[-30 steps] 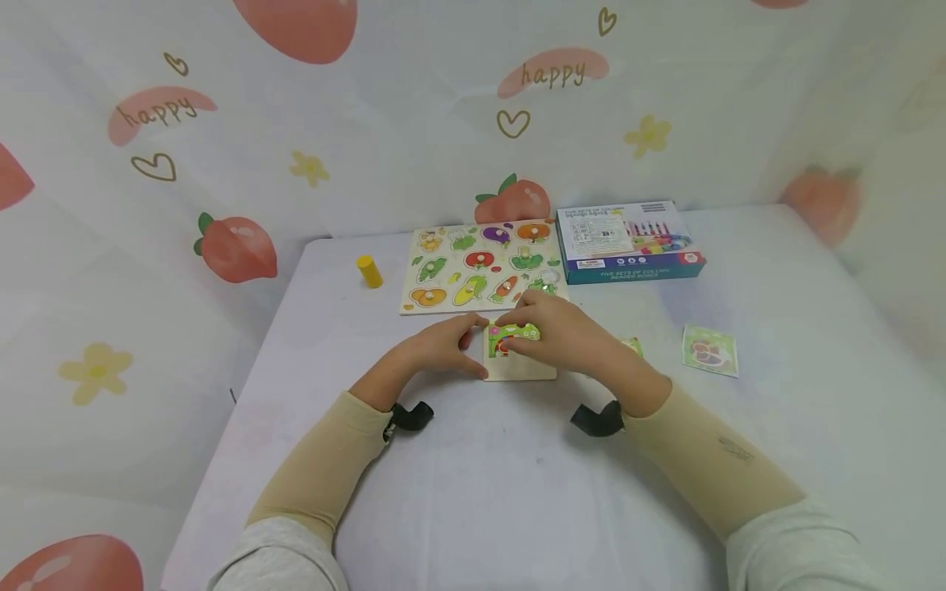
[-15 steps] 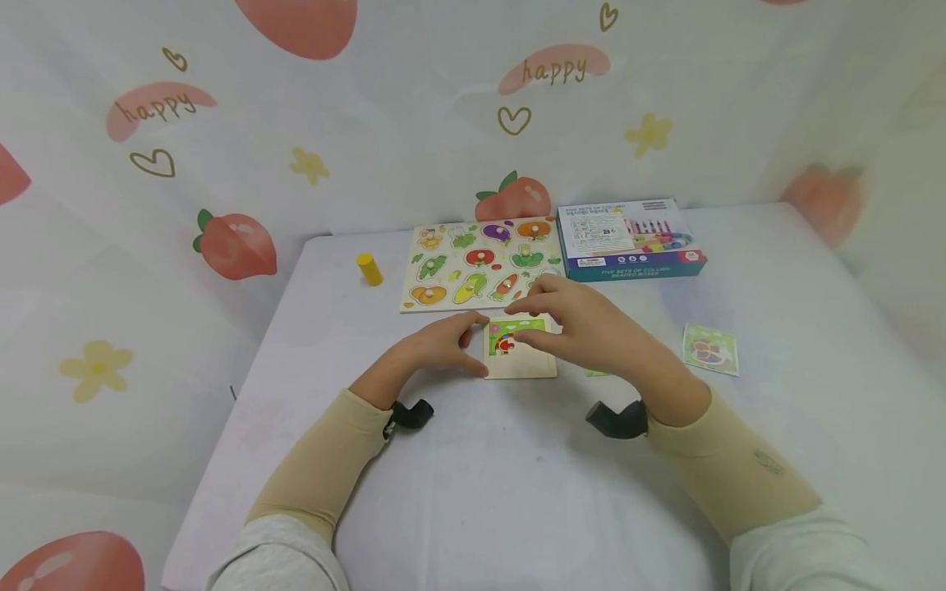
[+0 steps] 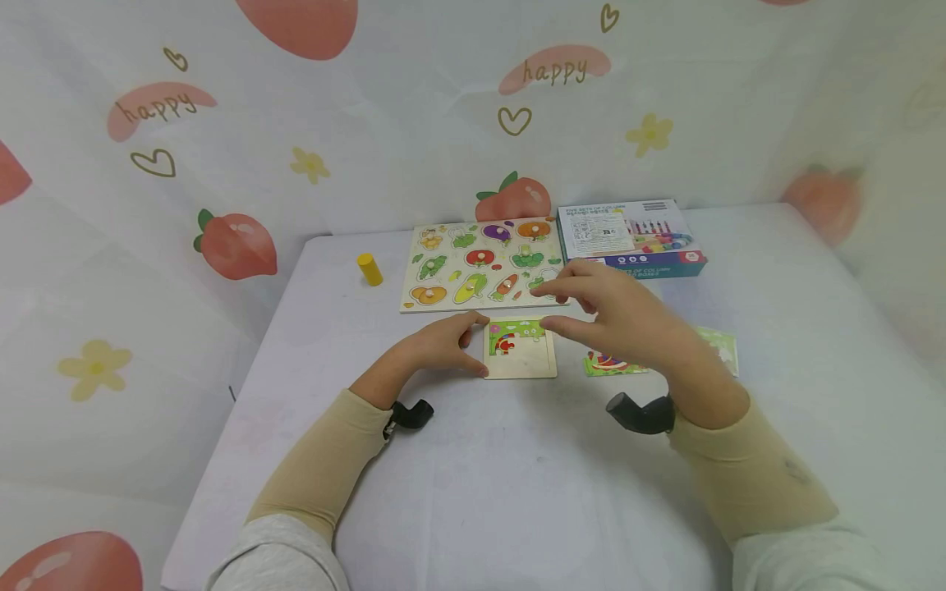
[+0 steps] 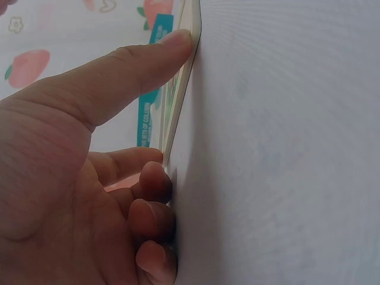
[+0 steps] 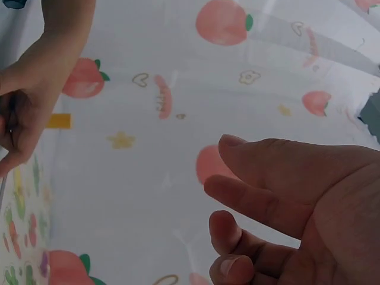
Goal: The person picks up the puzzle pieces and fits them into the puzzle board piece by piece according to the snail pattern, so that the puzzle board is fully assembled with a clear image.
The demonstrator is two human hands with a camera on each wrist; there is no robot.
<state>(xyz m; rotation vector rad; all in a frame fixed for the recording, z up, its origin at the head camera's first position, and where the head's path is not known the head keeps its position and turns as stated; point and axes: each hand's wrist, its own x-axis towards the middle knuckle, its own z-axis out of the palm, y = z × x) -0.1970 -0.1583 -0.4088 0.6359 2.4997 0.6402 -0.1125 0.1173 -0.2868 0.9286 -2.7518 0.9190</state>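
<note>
- Small wooden puzzle tray (image 3: 526,364): one, flat on the desk (image 3: 473,509) at the centre of the frame; fitted pieces (image 3: 523,327) fill its upper and left part, too small to count surely.
- Handling (judged): tray light, stiff and thin, best held by its side edges; pieces light and smooth, best taken by their rims, and likely to spill if the tray tilts.
- Left hand (image 3: 438,343): thumb and forefinger hold the tray's two left corners; remaining fingers curled.
- Right hand (image 3: 624,312): raised near the tray's upper right corner, fingers apart from the thumb, pinching nothing.
- Picture pieces: two right of centre, a nearer one (image 3: 609,364) and a farther one (image 3: 726,345), both partly hidden.
- Upper centre: one vegetable board (image 3: 504,259), one box (image 3: 636,234).
- Upper left of centre: one yellow cylinder (image 3: 369,269).
</note>
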